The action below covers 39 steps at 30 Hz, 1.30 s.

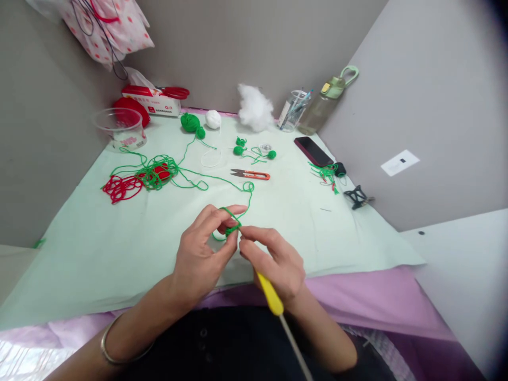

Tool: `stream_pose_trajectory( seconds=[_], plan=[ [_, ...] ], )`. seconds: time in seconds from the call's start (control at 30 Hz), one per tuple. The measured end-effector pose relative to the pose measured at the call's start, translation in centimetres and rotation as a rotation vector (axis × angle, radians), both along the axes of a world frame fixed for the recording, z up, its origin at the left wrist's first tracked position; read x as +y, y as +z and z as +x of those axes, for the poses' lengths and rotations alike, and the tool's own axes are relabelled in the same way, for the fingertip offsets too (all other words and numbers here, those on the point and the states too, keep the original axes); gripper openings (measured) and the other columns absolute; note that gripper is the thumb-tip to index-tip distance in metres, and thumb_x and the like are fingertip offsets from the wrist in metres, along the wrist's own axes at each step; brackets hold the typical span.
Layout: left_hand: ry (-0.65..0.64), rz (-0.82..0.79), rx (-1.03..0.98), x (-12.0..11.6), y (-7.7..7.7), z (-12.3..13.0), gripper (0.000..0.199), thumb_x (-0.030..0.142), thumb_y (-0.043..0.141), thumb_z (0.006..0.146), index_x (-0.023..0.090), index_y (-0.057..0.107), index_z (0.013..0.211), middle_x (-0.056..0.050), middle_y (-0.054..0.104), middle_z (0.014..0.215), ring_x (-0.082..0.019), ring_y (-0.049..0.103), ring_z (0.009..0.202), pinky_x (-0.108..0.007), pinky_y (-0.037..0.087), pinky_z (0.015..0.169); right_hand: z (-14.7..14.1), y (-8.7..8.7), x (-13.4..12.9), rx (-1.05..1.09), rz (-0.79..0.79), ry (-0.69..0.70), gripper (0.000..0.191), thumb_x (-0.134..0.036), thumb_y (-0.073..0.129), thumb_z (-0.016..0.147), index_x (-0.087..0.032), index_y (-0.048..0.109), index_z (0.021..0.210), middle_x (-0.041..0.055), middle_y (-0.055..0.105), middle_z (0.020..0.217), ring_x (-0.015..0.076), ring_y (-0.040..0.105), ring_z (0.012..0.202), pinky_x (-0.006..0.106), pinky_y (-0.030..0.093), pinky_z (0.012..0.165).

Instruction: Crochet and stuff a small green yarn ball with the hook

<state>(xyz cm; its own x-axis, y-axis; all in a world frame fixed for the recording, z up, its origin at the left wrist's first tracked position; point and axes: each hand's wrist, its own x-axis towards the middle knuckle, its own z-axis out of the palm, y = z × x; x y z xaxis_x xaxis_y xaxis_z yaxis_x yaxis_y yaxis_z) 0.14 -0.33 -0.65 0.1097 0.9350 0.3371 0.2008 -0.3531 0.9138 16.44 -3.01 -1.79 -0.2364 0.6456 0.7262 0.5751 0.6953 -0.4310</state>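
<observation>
Between the thumb and fingers of my left hand (204, 248) is a small green crochet piece (231, 229). Green yarn (250, 198) loops over that hand's index finger and trails back to a tangled green heap (156, 172) on the left. My right hand (275, 259) is closed around a crochet hook (270, 293) with a yellow handle; its metal shaft points down toward my body. The hook's working tip meets the green piece, though my fingers mostly cover it. Orange thread snips (251, 174) lie just beyond my hands.
Red yarn (119, 188) lies beside the green tangle. Farther back are a clear tub (121, 129), green yarn balls (190, 123), a white ball (213, 119), fluffy stuffing (255, 108), a pen cup (293, 111) and a bottle (323, 103). A phone (313, 152) and yarn scraps (325, 173) sit right.
</observation>
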Motion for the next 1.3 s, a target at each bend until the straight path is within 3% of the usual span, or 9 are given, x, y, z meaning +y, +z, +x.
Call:
stream_pose_trajectory(
  seconds=[0.17,0.33,0.5,0.6,0.7,0.83,1.1,1.23,1.3],
  plan=[
    [-0.127,-0.361,-0.318,0.1,0.2,0.2,0.035,0.019,0.071,0.087,0.025,0.072,0.121,-0.001,0.064,0.093,-0.013,0.062,0.085,-0.024,0.055,0.08,-0.7,-1.4,-0.1,0.119,0.078,-0.007,0.039,-0.006,0.063,0.091,-0.029,0.071,0.121,0.0072,0.076,0.114,0.0205,0.075,0.095,0.03,0.065,0.074],
    [-0.187,-0.415,-0.386,0.0,0.4,-0.2,0.035,0.025,0.077,0.086,0.025,0.073,0.12,0.0,0.062,0.089,-0.013,0.062,0.085,-0.023,0.054,0.083,-0.6,-1.2,0.9,0.358,0.028,0.058,0.033,-0.009,0.058,0.096,-0.03,0.073,0.117,0.0056,0.075,0.105,0.0179,0.073,0.085,0.03,0.062,0.067],
    [-0.143,-0.41,-0.432,-0.2,0.5,0.1,0.041,0.023,0.08,0.084,0.027,0.071,0.125,0.003,0.058,0.084,-0.011,0.059,0.08,-0.022,0.051,0.082,-0.3,-0.8,0.4,0.052,0.177,-0.123,0.04,-0.004,0.063,0.091,-0.028,0.072,0.122,0.0067,0.071,0.1,0.0206,0.071,0.089,0.033,0.063,0.072],
    [-0.239,-0.552,-0.57,-0.3,0.7,0.3,0.051,0.024,0.08,0.084,0.029,0.067,0.134,0.003,0.057,0.083,-0.009,0.055,0.075,-0.02,0.049,0.075,-0.3,-1.0,0.3,-0.015,0.241,-0.092,0.045,-0.002,0.064,0.089,-0.026,0.07,0.126,0.0072,0.07,0.101,0.0211,0.07,0.092,0.034,0.063,0.076],
    [-0.371,-0.731,-0.675,0.0,1.0,0.0,0.055,0.026,0.081,0.082,0.025,0.067,0.135,0.002,0.057,0.08,-0.008,0.048,0.068,-0.018,0.044,0.061,-0.2,-0.7,0.7,0.194,0.13,-0.018,0.038,-0.006,0.061,0.093,-0.028,0.072,0.122,0.0059,0.072,0.104,0.0192,0.072,0.091,0.032,0.063,0.072],
    [-0.366,-0.679,-0.638,0.6,1.2,-0.6,0.054,0.023,0.081,0.081,0.026,0.069,0.133,0.0,0.059,0.085,-0.01,0.049,0.07,-0.019,0.042,0.058,-0.1,0.2,1.0,0.465,-0.067,0.069,0.023,-0.015,0.058,0.098,-0.025,0.075,0.11,0.0057,0.075,0.093,0.0199,0.072,0.084,0.036,0.062,0.07],
    [-0.433,-0.427,-0.324,1.2,1.3,-2.3,0.033,0.022,0.074,0.089,0.032,0.076,0.12,-0.001,0.061,0.091,-0.013,0.057,0.085,-0.023,0.049,0.078,0.6,1.1,1.1,0.886,-0.409,0.238,0.014,-0.023,0.063,0.097,-0.02,0.077,0.095,0.0043,0.073,0.083,0.0138,0.067,0.064,0.029,0.057,0.06],
    [-0.456,-0.426,-0.271,1.3,1.3,-2.5,0.032,0.026,0.075,0.09,0.034,0.075,0.12,0.001,0.061,0.09,-0.012,0.058,0.087,-0.021,0.047,0.081,0.8,1.4,1.3,0.97,-0.563,0.296,0.015,-0.025,0.064,0.097,-0.021,0.077,0.091,0.0016,0.07,0.076,0.0116,0.063,0.058,0.026,0.054,0.056],
    [-0.461,-0.458,-0.314,1.1,1.2,-2.1,0.036,0.027,0.076,0.089,0.035,0.073,0.124,0.002,0.062,0.092,-0.011,0.059,0.088,-0.021,0.047,0.084,0.5,1.4,1.3,0.95,-0.569,0.318,0.015,-0.026,0.064,0.097,-0.023,0.077,0.091,0.0013,0.07,0.079,0.0125,0.063,0.061,0.027,0.054,0.058]
  ],
)
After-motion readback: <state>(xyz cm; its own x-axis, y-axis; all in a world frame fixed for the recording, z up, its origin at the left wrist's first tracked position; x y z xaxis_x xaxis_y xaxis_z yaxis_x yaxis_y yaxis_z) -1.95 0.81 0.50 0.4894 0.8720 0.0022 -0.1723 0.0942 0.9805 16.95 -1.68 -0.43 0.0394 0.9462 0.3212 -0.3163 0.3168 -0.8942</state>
